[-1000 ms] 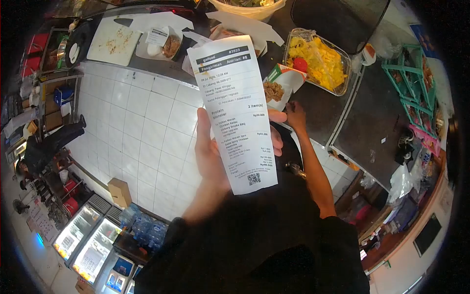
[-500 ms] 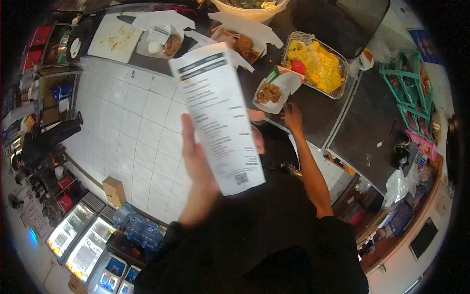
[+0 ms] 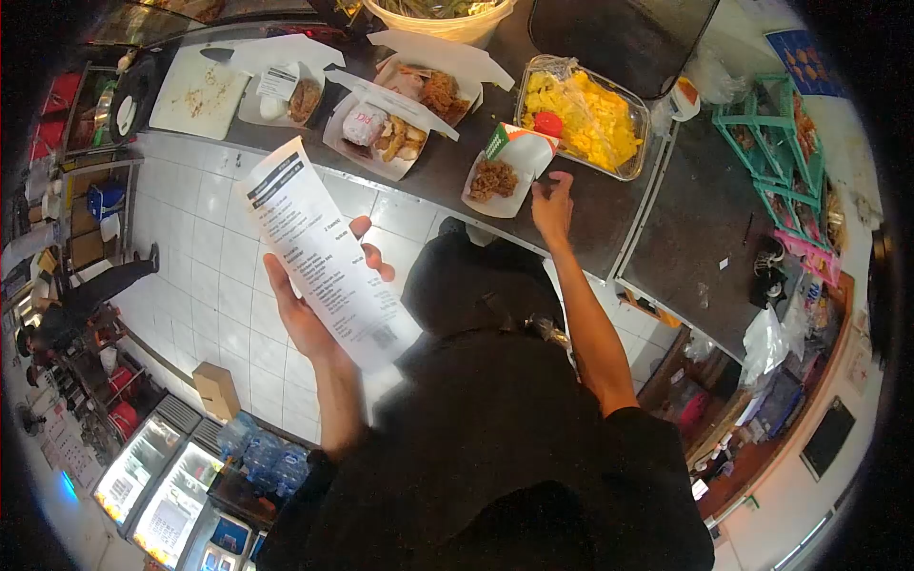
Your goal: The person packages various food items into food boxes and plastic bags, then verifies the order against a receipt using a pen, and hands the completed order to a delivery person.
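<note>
My left hand (image 3: 309, 328) is wrapped round a long printed receipt (image 3: 328, 262), held up in front of my body with the fingertips showing past its right edge. My right hand (image 3: 552, 205) rests at the counter's front edge, fingers parted and nothing between them. Just left of its fingertips stands an open paper box (image 3: 514, 195) with brown fried pieces (image 3: 492, 180) inside. Behind that hand is a foil tray (image 3: 628, 174) of yellow food with a red round item (image 3: 548, 124) on it. Further left, an open box (image 3: 335, 143) contains a wrapped round item (image 3: 364, 124) and fried pieces.
Another open box (image 3: 386, 68) with fried chicken and a smaller one (image 3: 249, 107) stand along the dark counter (image 3: 600, 224). A white cutting board (image 3: 195, 100) lies at the far left, a large bowl (image 3: 476, 30) at the back. Green racks (image 3: 762, 133) are at right. A person (image 3: 95, 290) is across the tiled floor.
My left hand has moved left and lower with the receipt, uncovering the box with the wrapped item. My right hand has shifted slightly, its fingers now more spread beside the paper box.
</note>
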A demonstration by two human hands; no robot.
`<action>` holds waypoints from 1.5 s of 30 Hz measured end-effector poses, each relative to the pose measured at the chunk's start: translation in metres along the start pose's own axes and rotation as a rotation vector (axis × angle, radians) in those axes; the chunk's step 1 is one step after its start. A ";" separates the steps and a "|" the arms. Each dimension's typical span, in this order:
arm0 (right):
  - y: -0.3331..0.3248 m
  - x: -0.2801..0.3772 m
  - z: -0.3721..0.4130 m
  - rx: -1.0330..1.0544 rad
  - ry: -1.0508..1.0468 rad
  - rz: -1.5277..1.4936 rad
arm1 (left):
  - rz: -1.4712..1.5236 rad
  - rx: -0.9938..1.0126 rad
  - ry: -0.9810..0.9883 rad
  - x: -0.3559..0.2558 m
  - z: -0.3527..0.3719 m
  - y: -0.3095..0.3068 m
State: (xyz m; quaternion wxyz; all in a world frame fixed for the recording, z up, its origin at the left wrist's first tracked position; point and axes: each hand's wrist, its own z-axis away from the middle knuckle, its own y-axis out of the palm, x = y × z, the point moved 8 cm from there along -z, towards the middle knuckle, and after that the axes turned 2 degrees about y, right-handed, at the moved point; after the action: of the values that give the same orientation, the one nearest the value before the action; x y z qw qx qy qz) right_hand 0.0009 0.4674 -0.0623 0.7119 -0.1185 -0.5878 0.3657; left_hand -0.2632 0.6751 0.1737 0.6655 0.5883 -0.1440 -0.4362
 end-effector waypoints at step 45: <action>0.024 0.076 0.051 0.723 0.060 -0.358 | 0.376 -0.425 0.416 -0.102 0.100 -0.169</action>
State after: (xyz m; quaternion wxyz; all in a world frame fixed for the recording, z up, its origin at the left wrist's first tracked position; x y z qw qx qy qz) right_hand -0.0526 0.5210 -0.0058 0.7771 0.2331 -0.4113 0.4155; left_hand -0.4614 0.6981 0.0797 0.8569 0.4760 -0.0170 -0.1970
